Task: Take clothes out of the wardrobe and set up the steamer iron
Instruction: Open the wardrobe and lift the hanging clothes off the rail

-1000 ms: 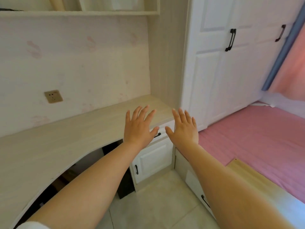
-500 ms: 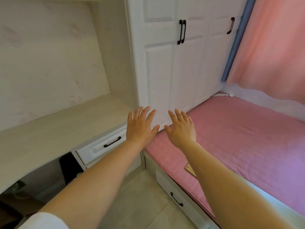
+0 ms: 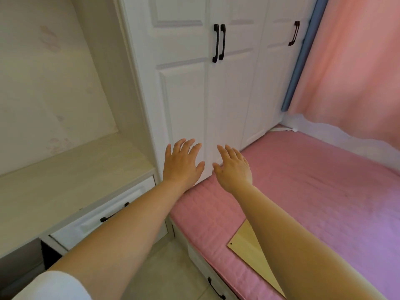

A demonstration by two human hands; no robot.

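Note:
A white wardrobe fills the middle of the head view, its panelled doors closed. Two black handles sit side by side at the centre seam, and a third black handle is further right. My left hand and my right hand are stretched out side by side in front of the wardrobe's lower doors, fingers straight and spread, holding nothing. Both hands are well below the handles. No clothes and no steamer iron are in sight.
A pink-covered bed lies to the right against the wardrobe, with a light wooden board on its near edge. A pale desk with a white drawer stands left. A pink curtain hangs at the right.
The view has swung right from the desk and wall socket to face the wardrobe and bed. Both hands stay outstretched with spread fingers, now in front of the wardrobe doors.

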